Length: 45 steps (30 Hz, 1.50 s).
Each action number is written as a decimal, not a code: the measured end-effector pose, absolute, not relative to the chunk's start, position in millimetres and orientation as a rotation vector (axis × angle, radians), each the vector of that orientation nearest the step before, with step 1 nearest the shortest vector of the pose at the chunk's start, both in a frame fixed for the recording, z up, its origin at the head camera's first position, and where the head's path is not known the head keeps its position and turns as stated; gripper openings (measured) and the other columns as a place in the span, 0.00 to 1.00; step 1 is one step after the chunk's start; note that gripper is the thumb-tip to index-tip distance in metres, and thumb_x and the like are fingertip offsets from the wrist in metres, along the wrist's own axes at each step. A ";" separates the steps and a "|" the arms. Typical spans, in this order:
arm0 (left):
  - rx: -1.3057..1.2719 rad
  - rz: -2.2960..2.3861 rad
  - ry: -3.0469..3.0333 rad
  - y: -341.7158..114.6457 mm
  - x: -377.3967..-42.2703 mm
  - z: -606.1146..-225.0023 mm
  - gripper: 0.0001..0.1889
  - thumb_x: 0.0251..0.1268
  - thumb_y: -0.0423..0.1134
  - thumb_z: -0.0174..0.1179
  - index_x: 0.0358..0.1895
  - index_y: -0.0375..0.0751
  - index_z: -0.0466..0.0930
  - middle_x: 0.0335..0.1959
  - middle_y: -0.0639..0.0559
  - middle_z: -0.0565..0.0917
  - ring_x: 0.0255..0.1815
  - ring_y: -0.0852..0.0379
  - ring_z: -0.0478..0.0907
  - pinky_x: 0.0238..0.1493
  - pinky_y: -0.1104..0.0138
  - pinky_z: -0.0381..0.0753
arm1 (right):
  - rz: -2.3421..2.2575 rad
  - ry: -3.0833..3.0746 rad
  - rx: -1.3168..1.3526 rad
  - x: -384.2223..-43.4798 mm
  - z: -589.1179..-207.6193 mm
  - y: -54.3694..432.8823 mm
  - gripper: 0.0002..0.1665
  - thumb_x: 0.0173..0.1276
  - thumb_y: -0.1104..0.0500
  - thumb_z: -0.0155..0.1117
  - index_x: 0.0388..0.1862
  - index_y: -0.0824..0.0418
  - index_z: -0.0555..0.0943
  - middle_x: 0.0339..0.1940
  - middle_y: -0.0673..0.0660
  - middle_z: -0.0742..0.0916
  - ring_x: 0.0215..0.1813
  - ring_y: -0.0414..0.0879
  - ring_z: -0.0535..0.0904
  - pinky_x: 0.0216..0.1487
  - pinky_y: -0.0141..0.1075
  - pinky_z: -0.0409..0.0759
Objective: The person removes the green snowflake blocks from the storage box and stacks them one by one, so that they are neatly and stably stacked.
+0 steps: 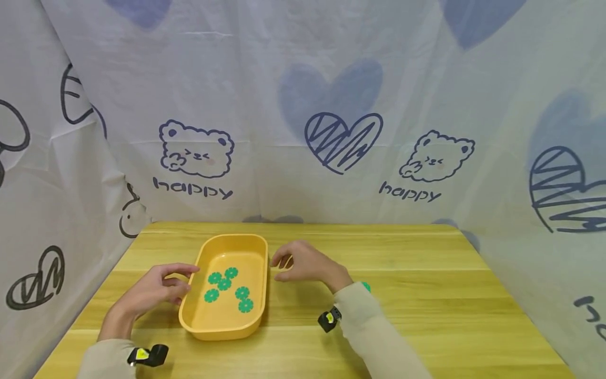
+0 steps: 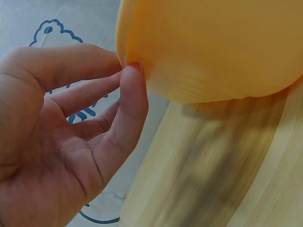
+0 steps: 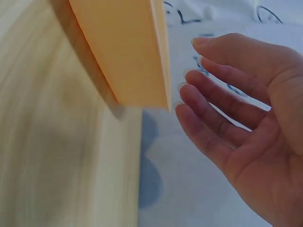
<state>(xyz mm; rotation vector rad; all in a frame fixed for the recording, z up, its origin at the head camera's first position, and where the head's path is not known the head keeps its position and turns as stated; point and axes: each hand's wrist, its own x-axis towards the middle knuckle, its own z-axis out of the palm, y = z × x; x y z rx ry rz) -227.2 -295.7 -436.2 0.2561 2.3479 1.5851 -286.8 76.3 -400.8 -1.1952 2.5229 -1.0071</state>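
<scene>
A yellow-orange plastic tray (image 1: 191,310) with rounded corners stands on the left half of the table, with several small green notched discs (image 1: 224,284) lying flat on its floor. At the tray's left rim, my left hand (image 1: 151,289) pinches the edge; the left wrist view shows the fingertips meeting at the tray wall (image 2: 213,47). My right hand (image 1: 303,263) is off the tray's right side, its fingers loosely bent and holding nothing. In the right wrist view a gap shows between these fingertips (image 3: 182,87) and the tray wall (image 3: 123,52).
Another green piece (image 1: 366,286) lies on the wooden table (image 1: 426,295), partly hidden behind the right sleeve (image 1: 364,310). A white cloth printed with bears and hearts (image 1: 265,173) hangs behind the table and along both sides.
</scene>
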 end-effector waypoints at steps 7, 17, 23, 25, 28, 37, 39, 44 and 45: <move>0.247 1.589 2.351 -296.1 -227.5 -436.8 0.30 0.69 0.32 0.62 0.72 0.25 0.67 0.58 0.30 0.75 0.40 0.57 0.83 0.40 0.61 0.89 | -0.907 2.486 -1.291 -284.1 -410.4 38.8 0.12 0.64 0.62 0.75 0.46 0.64 0.89 0.47 0.60 0.91 0.47 0.53 0.86 0.51 0.33 0.85; 0.289 1.599 2.346 -296.4 -230.4 -437.3 0.30 0.69 0.32 0.62 0.72 0.24 0.67 0.55 0.33 0.75 0.37 0.60 0.82 0.38 0.61 0.89 | -0.599 2.671 -1.307 -278.1 -417.6 18.6 0.13 0.63 0.58 0.76 0.47 0.57 0.91 0.48 0.48 0.92 0.54 0.44 0.86 0.61 0.30 0.79; 0.268 1.593 2.352 -296.8 -230.5 -436.4 0.30 0.69 0.32 0.62 0.72 0.24 0.67 0.56 0.30 0.75 0.36 0.59 0.82 0.38 0.61 0.89 | -0.499 2.721 -1.291 -275.8 -415.6 12.6 0.12 0.64 0.56 0.77 0.47 0.53 0.91 0.49 0.45 0.91 0.54 0.42 0.84 0.61 0.31 0.79; 0.260 1.589 2.356 -296.7 -230.1 -436.1 0.30 0.69 0.32 0.61 0.72 0.24 0.67 0.56 0.30 0.74 0.36 0.59 0.82 0.38 0.61 0.89 | -0.516 2.688 -1.296 -275.1 -414.3 9.4 0.12 0.65 0.57 0.76 0.48 0.54 0.90 0.49 0.46 0.91 0.54 0.41 0.84 0.60 0.28 0.79; 0.259 1.589 2.355 -296.4 -229.4 -436.2 0.30 0.69 0.31 0.61 0.72 0.24 0.66 0.55 0.29 0.75 0.37 0.58 0.82 0.39 0.61 0.89 | -0.560 2.608 -1.311 -274.5 -413.0 2.9 0.11 0.66 0.60 0.75 0.47 0.58 0.90 0.47 0.49 0.92 0.52 0.42 0.84 0.56 0.24 0.79; 0.256 1.594 2.353 -297.3 -228.0 -437.9 0.30 0.69 0.32 0.61 0.72 0.24 0.67 0.57 0.29 0.74 0.37 0.59 0.82 0.39 0.60 0.89 | -0.366 2.569 -1.262 -272.0 -421.0 -16.9 0.11 0.62 0.65 0.77 0.44 0.58 0.90 0.42 0.48 0.90 0.41 0.35 0.80 0.44 0.21 0.78; 0.258 1.595 2.354 -297.5 -227.9 -438.0 0.30 0.69 0.31 0.61 0.72 0.24 0.67 0.57 0.29 0.74 0.37 0.59 0.82 0.39 0.60 0.89 | -0.289 2.591 -1.252 -270.8 -422.2 -20.1 0.12 0.61 0.65 0.77 0.43 0.57 0.90 0.41 0.47 0.90 0.40 0.34 0.79 0.44 0.21 0.79; 0.260 1.593 2.352 -297.7 -228.0 -438.1 0.30 0.69 0.32 0.61 0.72 0.24 0.66 0.57 0.29 0.74 0.37 0.59 0.82 0.39 0.60 0.89 | -0.122 2.636 -1.249 -266.7 -424.6 -25.9 0.10 0.60 0.64 0.78 0.40 0.54 0.89 0.39 0.45 0.88 0.39 0.34 0.78 0.41 0.23 0.77; 0.259 1.592 2.351 -297.9 -227.9 -437.9 0.30 0.69 0.32 0.61 0.72 0.24 0.66 0.57 0.29 0.74 0.37 0.58 0.82 0.39 0.60 0.89 | -0.101 2.643 -1.247 -265.9 -425.3 -26.6 0.10 0.60 0.64 0.78 0.39 0.53 0.89 0.38 0.44 0.88 0.38 0.34 0.77 0.40 0.23 0.76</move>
